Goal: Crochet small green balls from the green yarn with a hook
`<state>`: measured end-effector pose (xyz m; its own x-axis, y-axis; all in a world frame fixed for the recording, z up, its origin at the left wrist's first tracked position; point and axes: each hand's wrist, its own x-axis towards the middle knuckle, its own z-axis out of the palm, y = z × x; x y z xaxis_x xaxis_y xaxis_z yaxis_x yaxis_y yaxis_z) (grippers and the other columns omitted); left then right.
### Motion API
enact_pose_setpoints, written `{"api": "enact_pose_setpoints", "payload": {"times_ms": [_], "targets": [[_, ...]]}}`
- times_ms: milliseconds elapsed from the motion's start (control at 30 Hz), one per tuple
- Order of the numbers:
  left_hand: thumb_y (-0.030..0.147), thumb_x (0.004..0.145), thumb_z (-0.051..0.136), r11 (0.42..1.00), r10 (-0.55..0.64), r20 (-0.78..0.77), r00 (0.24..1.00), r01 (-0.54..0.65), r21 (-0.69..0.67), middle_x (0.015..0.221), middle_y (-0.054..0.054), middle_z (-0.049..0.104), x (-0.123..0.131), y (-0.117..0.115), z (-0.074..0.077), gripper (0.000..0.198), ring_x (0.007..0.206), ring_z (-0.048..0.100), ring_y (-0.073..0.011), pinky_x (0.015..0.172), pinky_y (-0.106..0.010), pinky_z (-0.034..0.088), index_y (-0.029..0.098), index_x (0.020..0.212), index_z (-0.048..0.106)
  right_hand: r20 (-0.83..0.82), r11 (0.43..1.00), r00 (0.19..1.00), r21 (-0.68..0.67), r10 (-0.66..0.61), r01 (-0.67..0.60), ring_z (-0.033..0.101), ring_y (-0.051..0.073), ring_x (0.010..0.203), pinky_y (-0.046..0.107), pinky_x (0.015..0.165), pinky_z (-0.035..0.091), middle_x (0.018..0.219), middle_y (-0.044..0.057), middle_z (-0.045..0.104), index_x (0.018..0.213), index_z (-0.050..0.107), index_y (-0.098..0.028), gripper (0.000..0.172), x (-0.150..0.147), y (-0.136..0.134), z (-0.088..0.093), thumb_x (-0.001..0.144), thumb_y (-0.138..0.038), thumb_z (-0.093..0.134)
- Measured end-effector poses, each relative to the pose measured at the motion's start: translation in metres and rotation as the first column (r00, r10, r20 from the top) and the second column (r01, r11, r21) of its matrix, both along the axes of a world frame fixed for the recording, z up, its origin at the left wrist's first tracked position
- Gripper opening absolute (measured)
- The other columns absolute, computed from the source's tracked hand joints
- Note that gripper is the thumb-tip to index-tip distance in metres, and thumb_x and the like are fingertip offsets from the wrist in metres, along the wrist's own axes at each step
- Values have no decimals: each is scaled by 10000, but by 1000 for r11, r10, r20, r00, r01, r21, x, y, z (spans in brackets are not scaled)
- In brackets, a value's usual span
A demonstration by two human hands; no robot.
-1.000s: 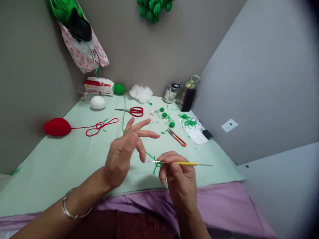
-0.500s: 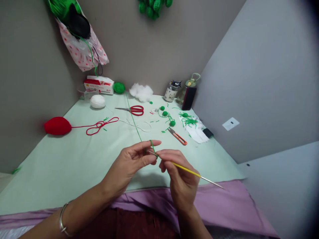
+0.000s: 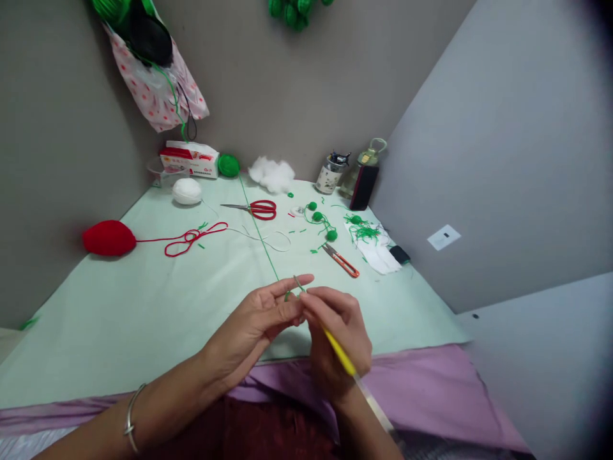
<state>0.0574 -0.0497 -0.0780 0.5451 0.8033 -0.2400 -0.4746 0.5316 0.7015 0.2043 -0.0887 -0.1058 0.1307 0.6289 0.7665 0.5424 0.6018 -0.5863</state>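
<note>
My left hand pinches the green yarn, which loops over its raised index finger and runs back across the table to a green yarn ball. In my right hand is a crochet hook with a yellow grip; its metal back end slants down toward me, smeared by motion. The hook's tip is hidden where the fingertips of both hands meet. Whatever small stitches lie between those fingertips are mostly covered.
Red-handled scissors and orange thread snips lie beyond my hands. Around them are small green crocheted balls, white stuffing, a red yarn ball and a white one. A phone leans at the back right.
My right hand has rolled, swinging the hook's back end from pointing right to steeply down toward me. The yarn loop at my left index finger has shifted, and both hands stay close together.
</note>
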Motion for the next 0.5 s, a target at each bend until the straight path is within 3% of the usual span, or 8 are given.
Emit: {"api": "enact_pose_setpoints", "payload": {"times_ms": [133,200,267,333,433,500], "targets": [[279,803,884,999,45,15,999,-45,-1,791,20,625,-7,6,4,408,793,575,-104,901,-253,454,211,1196,800,-385,980,915,-106,118,-171,649,158,729,331,678,538,832,16,681,1036,788,-304,241,7,5,11,1006,-170,589],[276,800,884,996,85,11,996,-85,27,796,26,619,-9,7,5,384,806,579,-109,900,-258,454,237,1174,809,-533,958,830,-111,167,-264,618,133,648,315,629,519,823,11,665,981,788,-282,213,9,8,16,1013,-209,590],[265,795,884,989,120,-18,993,-118,88,785,37,613,-8,4,5,413,800,572,-114,888,-263,451,273,1199,798,-579,925,784,-130,222,-357,612,120,621,306,606,520,867,18,681,966,789,-271,194,7,10,17,1007,-227,605],[249,798,880,974,157,-64,986,-144,172,778,44,623,-5,0,4,476,805,572,-121,893,-272,448,300,1258,770,-503,919,832,-163,236,-359,661,148,710,318,647,549,918,32,717,985,794,-281,187,4,10,15,998,-213,620],[245,813,873,959,185,-108,977,-155,235,798,44,645,-2,-4,0,550,840,586,-128,917,-276,440,319,1336,721,-169,981,979,-135,114,-137,708,214,942,365,782,584,1034,51,762,1121,795,-344,288,0,6,7,960,-147,661],[273,823,867,981,120,-99,988,-102,167,783,43,624,-3,-4,-2,541,815,569,-120,885,-264,440,309,1342,718,19,999,1000,-45,22,-22,709,235,984,385,813,585,1099,59,765,1211,771,-377,394,2,3,3,924,-116,695]]}}
